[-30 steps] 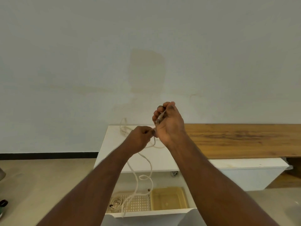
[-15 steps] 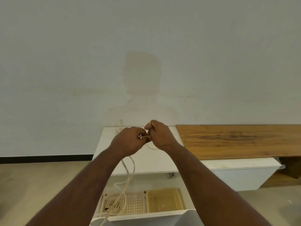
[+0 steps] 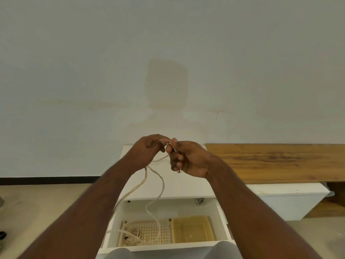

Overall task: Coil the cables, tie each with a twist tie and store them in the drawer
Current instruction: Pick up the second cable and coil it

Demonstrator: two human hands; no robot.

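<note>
Our left hand (image 3: 147, 156) and right hand (image 3: 186, 158) both pinching the pale cable (image 3: 160, 186) above our open drawer (image 3: 223, 221).

Light soft, even, diffuse; source not visible. Pale painted wall (image 3: 168, 53) flat grey-green, with one dull darker patch at centre. No glare. Faint shadow under the white cabinet top (image 3: 168, 195), inside the open white drawer (image 3: 221, 217). Wide-angle bowing at the edges. Forearms at bottom slightly soft.
</note>
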